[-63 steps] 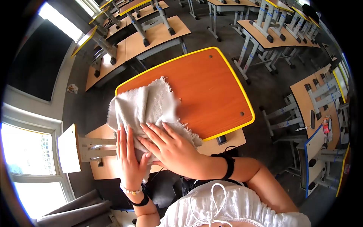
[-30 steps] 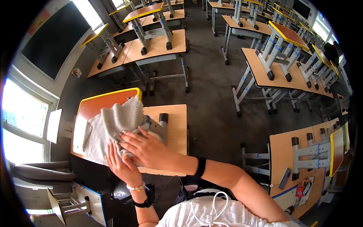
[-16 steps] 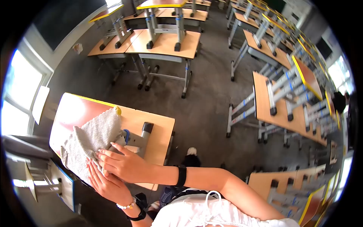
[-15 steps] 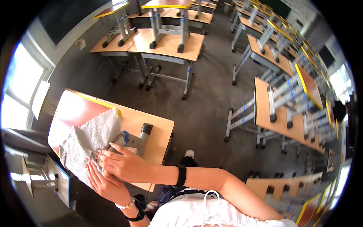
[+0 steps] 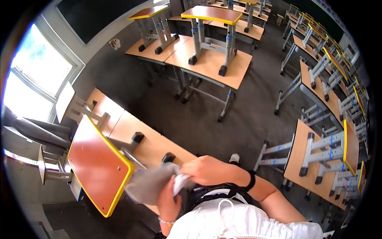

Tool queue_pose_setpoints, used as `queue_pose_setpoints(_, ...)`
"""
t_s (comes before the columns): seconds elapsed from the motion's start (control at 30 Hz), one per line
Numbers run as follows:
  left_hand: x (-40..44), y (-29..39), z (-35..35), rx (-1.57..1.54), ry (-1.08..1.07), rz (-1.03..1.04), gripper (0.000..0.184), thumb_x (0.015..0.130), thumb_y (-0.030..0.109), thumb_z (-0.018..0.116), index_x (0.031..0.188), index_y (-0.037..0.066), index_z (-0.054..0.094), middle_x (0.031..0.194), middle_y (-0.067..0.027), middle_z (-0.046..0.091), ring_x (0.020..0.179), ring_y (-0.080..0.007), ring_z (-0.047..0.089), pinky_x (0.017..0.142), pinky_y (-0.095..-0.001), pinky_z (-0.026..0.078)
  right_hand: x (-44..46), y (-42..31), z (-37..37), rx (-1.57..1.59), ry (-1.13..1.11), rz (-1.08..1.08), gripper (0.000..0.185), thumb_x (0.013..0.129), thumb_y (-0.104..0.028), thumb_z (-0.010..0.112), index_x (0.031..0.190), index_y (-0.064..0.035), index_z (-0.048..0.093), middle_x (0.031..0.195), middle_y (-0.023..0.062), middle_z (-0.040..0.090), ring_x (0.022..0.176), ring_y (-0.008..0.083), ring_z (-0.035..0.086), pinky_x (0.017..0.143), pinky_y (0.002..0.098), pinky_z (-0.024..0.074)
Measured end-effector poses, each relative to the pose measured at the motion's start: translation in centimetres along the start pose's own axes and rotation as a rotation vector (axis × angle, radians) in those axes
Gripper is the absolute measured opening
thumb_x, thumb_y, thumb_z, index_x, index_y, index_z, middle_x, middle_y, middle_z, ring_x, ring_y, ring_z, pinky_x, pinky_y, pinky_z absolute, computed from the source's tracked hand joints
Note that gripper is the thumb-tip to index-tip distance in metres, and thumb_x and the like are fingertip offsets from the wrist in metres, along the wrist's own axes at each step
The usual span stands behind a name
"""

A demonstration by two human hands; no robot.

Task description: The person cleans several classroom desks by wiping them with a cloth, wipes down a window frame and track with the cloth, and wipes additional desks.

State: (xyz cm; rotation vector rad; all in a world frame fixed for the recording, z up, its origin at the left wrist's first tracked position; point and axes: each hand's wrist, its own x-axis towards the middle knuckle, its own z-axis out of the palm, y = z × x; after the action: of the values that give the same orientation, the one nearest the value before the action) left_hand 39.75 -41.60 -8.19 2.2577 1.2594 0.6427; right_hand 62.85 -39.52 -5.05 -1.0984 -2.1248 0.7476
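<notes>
Through the head camera I am recording both bare hands working at a grey cloth (image 5: pixel 149 185) in front of the wearer's body. The right hand (image 5: pixel 203 170) is gripping the cloth's upper end, with its fingers closing on a bunched, paler part. The left hand (image 5: pixel 169 202) is touching the cloth from below, its thumb lying against that paler part; blur is obscuring the other fingers, so I am not able to tell how firmly they are closing. The cloth is spreading toward the yellow rim of the nearest stool (image 5: pixel 99 167); whether it is touching the rim, I am unable to confirm.

I am noting that this stool is resting on a light wood desk (image 5: pixel 153 143), showing a reddish-brown seat with two dark spots, its black-capped feet bearing on the desktop. Beyond, I am observing a second stool (image 5: pixel 211 15) standing upright on another desk (image 5: pixel 211 65), and further desks carrying stools along the right side. A black band (image 5: pixel 251 180) is encircling the right wrist, and a beaded bracelet (image 5: pixel 166 222) the left. A window (image 5: pixel 41 59) is admitting bright light at the left, with a grey curtain (image 5: pixel 45 132) hanging beneath it.
</notes>
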Motion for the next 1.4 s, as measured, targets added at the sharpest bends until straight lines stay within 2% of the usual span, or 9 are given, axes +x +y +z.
queue_pose_setpoints(0.23,10.7,3.2,11.0,0.053,-0.404,-0.047,0.036,0.080,0.011,0.057,0.116,0.011,0.059,0.093,-0.0140,0.068,0.079,-0.0344,0.065,0.067,-0.0436,0.053,-6.7,12.1,-13.2,-0.040,-0.219,0.388,0.017,0.086,-0.020,0.059,0.095,-0.0068,0.063,0.082,0.0145,0.065,0.081,0.0349,0.064,0.070,0.0422,0.0502)
queue_pose_setpoints(0.4,20.6,10.0,16.8,0.028,-0.392,0.086,0.031,0.080,0.010,0.055,0.111,0.010,0.059,0.089,-0.0111,0.067,0.078,-0.0332,0.065,0.065,-0.0421,0.053,-11.9,19.5,-21.5,-0.005,-0.025,0.551,0.027,0.087,-0.034,0.062,0.094,-0.0095,0.068,0.080,0.0181,0.067,0.076,0.0376,0.065,0.068,0.0419,0.0517)
queue_pose_setpoints(0.6,32.5,11.9,23.7,-0.063,-0.599,0.072,0.020,0.077,0.016,0.059,0.092,0.003,0.059,0.077,-0.0236,0.061,0.074,-0.0423,0.061,0.065,-0.0475,0.049,-13.5,29.4,-29.7,0.030,0.010,0.612,0.027,0.087,-0.034,0.065,0.092,-0.0072,0.067,0.075,0.0190,0.064,0.074,0.0381,0.063,0.065,0.0429,0.0497)
queue_pose_setpoints(0.77,47.4,20.0,17.7,-0.058,-0.290,0.338,0.023,0.075,0.010,0.057,0.097,0.007,0.061,0.074,-0.0209,0.060,0.070,-0.0404,0.060,0.065,-0.0458,0.050,-7.2,29.4,-43.6,-0.457,0.490,0.045,0.022,0.078,-0.010,0.069,0.100,-0.0056,0.066,0.087,0.0168,0.064,0.079,0.0345,0.062,0.070,0.0414,0.0504)
queue_pose_setpoints(0.97,59.4,26.7,13.2,0.435,0.740,0.890,0.048,0.069,0.005,0.062,0.116,0.013,0.066,0.119,-0.0068,0.064,0.101,-0.0258,0.064,0.084,-0.0410,0.052,-2.4,26.2,-53.6,-0.708,0.768,-0.131,0.036,0.072,-0.005,0.071,0.107,-0.0077,0.066,0.092,0.0116,0.063,0.084,0.0322,0.062,0.074,0.0372,0.0508)
queue_pose_setpoints(1.03,61.9,25.7,15.2,0.345,0.482,0.840,0.057,0.068,0.013,0.069,0.124,0.014,0.061,0.137,-0.0134,0.052,0.125,-0.0294,0.051,0.106,-0.0472,0.038,-0.7,28.5,-54.5,-0.721,0.771,-0.109,0.039,0.071,-0.008,0.072,0.110,-0.0077,0.065,0.097,0.0115,0.063,0.089,0.0320,0.062,0.078,0.0376,0.0508)
queue_pose_setpoints(1.13,69.1,21.3,19.6,0.196,0.029,0.771,0.069,0.070,0.025,0.074,0.135,0.015,0.052,0.148,-0.0160,0.039,0.136,-0.0349,0.038,0.110,-0.0503,0.031,2.4,36.5,-54.8,-0.784,0.425,0.085,0.052,0.085,-0.025,0.067,0.132,-0.0060,0.053,0.137,0.0165,0.049,0.123,0.0351,0.050,0.102,0.0411,0.0426)
queue_pose_setpoints(1.23,74.9,18.0,20.8,0.225,-0.208,0.895,0.077,0.072,0.038,0.078,0.139,0.014,0.048,0.148,-0.0183,0.038,0.136,-0.0391,0.036,0.111,-0.0507,0.028,5.1,42.8,-55.2,-0.757,-0.011,0.271,0.069,0.093,-0.046,0.054,0.140,0.0029,0.041,0.145,0.0215,0.041,0.135,0.0343,0.039,0.111,0.0503,0.0312)
queue_pose_setpoints(1.4,80.4,15.2,20.1,0.240,-0.368,0.920,0.058,0.078,0.060,0.065,0.109,0.011,0.066,0.103,-0.0193,0.064,0.106,-0.0353,0.059,0.093,-0.0462,0.043,9.3,44.6,-58.4,-0.651,-0.254,0.394,0.083,0.093,-0.057,0.049,0.141,0.0088,0.033,0.150,0.0263,0.031,0.141,0.0370,0.029,0.113,0.0512,0.0278)
